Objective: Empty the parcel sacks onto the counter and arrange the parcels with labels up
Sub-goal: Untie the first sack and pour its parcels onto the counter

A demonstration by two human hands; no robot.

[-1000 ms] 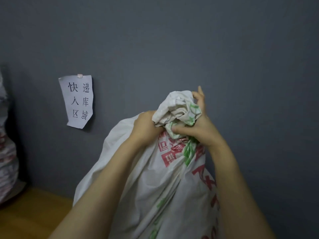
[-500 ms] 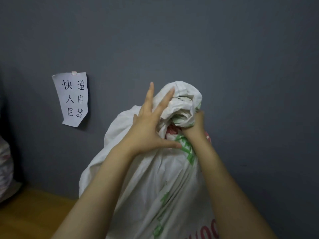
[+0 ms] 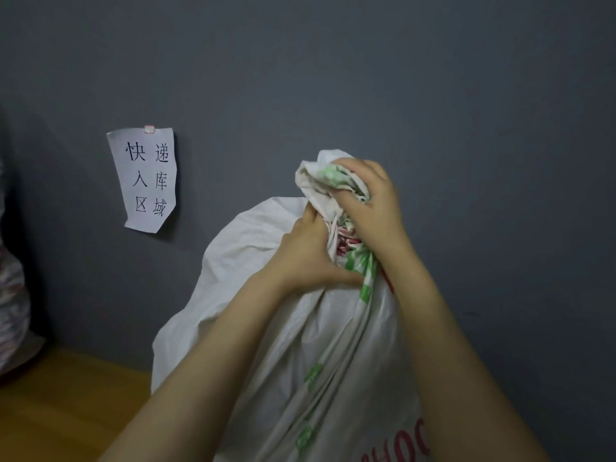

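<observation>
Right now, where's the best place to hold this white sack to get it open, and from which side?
Probably the twisted neck at its top: the white sack stands upright and its fabric gathers there into a narrow, graspable bunch. Come from the near side; the grey wall stands behind. The left hand and right hand grip there.

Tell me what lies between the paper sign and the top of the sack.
Only bare grey wall. The head view shows nothing else between the paper sign and the top of the sack.
</observation>
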